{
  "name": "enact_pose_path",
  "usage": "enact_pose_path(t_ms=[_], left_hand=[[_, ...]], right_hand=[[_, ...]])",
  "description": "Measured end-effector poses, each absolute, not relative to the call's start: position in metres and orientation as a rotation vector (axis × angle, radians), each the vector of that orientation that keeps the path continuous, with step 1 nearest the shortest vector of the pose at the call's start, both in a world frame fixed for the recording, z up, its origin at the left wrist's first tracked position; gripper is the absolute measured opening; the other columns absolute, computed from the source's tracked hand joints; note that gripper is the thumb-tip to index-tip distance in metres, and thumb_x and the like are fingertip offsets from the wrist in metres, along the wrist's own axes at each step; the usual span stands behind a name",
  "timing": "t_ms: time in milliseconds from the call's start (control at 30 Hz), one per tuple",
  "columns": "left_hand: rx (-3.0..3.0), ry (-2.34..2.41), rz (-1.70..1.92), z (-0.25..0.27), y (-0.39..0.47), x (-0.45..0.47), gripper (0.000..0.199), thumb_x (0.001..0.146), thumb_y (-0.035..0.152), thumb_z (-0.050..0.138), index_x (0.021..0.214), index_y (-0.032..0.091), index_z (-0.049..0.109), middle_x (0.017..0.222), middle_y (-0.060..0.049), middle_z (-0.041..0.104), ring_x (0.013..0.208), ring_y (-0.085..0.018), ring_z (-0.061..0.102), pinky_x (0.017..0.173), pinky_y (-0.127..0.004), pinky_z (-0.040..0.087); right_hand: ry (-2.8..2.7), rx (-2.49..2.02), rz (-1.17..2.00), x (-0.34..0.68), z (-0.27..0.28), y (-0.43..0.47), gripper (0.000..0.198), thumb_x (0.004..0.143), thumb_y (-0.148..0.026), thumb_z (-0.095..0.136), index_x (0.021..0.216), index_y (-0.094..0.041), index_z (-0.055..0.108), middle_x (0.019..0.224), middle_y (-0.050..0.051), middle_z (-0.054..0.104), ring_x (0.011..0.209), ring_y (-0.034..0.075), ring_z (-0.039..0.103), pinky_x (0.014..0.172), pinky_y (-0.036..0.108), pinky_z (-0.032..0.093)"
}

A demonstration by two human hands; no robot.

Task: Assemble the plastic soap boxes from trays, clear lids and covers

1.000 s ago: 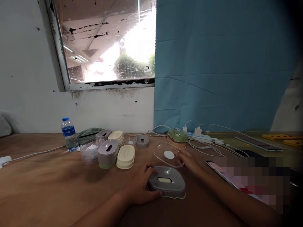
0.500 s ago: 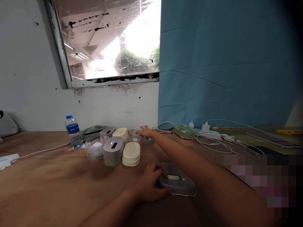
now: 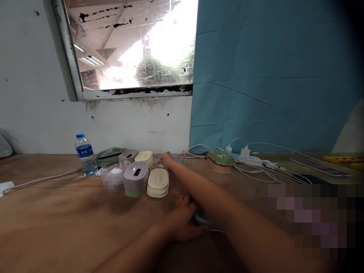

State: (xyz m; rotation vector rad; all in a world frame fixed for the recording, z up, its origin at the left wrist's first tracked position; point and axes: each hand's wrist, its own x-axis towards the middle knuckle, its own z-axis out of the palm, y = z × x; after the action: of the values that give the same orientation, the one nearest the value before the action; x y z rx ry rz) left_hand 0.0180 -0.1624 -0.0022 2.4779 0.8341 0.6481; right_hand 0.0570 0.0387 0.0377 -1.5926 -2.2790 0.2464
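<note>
Brown surface (image 3: pixel 65 220) carries everything. Near its front edge, the left hand (image 3: pixel 183 223) has fingers and thumb grasping the grey container (image 3: pixel 201 217), partly covered by the right forearm (image 3: pixel 222 197). Farther back stands a lilac-and-green container (image 3: pixel 135 184), then the cream stack (image 3: pixel 157 184) just beside it. Beyond that is the right hand (image 3: pixel 167 160); whether its fingers are released or grasping, I cannot tell. Near them shows a white disc (image 3: pixel 161 165).

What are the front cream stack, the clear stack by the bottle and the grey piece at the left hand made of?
Front cream stack: probably moulded plastic, satin; smooth, rounded edges with soft shading.
Clear stack: likely thin, glossy plastic; see-through walls with bright reflections.
Grey piece at the left hand: perhaps glossy plastic, from its shiny streak, but mostly hidden.
</note>
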Motion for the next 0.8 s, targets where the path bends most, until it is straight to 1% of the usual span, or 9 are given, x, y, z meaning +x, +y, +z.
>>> enact_pose_path(t_ms=[67, 167, 400, 667, 800], left_hand=[[2.490, 0.836, 0.646, -0.003, -0.162, 0.018, 0.064, 0.069, 0.040, 0.057, 0.127, 0.024, 0.034, 0.131, -0.009, 0.029, 0.119, -0.031, 0.026, 0.099, -0.045, 0.024], [2.503, 0.835, 0.649, -0.003, -0.162, 0.017, 0.066, 0.070, 0.040, 0.057, 0.128, 0.024, 0.032, 0.134, -0.008, 0.027, 0.121, -0.032, 0.022, 0.100, -0.046, 0.021], [2.497, 0.842, 0.624, -0.003, -0.163, 0.017, 0.067, 0.070, 0.042, 0.056, 0.129, 0.023, 0.031, 0.134, -0.009, 0.027, 0.119, -0.033, 0.024, 0.099, -0.047, 0.022], [2.495, 0.843, 0.608, -0.003, -0.162, 0.017, 0.065, 0.070, 0.043, 0.056, 0.128, 0.023, 0.034, 0.132, -0.009, 0.028, 0.119, -0.033, 0.024, 0.098, -0.047, 0.023], [2.504, 0.844, 0.606, -0.004, -0.161, 0.018, 0.069, 0.070, 0.042, 0.057, 0.130, 0.024, 0.029, 0.133, -0.010, 0.026, 0.119, -0.034, 0.024, 0.098, -0.048, 0.022]], right_hand=[[-2.280, -1.645, 0.255, 0.055, 0.034, 0.039, 0.026, 0.085, -0.028, 0.048, 0.108, -0.015, 0.050, 0.109, 0.007, 0.053, 0.091, 0.018, 0.055, 0.077, 0.037, 0.047], [-2.283, -1.677, 0.250, 0.056, 0.029, 0.041, 0.027, 0.085, -0.028, 0.048, 0.109, -0.015, 0.050, 0.109, 0.007, 0.053, 0.091, 0.018, 0.055, 0.076, 0.037, 0.047], [-2.287, -1.717, 0.177, 0.058, 0.025, 0.038, 0.027, 0.085, -0.028, 0.048, 0.109, -0.015, 0.050, 0.109, 0.006, 0.053, 0.092, 0.018, 0.055, 0.077, 0.037, 0.047], [-2.326, -1.740, 0.140, 0.058, 0.026, 0.030, 0.026, 0.085, -0.028, 0.048, 0.108, -0.015, 0.050, 0.109, 0.007, 0.053, 0.091, 0.018, 0.055, 0.077, 0.037, 0.047], [-2.377, -1.713, 0.100, 0.062, 0.025, 0.031, 0.025, 0.086, -0.028, 0.047, 0.108, -0.016, 0.051, 0.110, 0.006, 0.053, 0.091, 0.018, 0.055, 0.077, 0.037, 0.047]])
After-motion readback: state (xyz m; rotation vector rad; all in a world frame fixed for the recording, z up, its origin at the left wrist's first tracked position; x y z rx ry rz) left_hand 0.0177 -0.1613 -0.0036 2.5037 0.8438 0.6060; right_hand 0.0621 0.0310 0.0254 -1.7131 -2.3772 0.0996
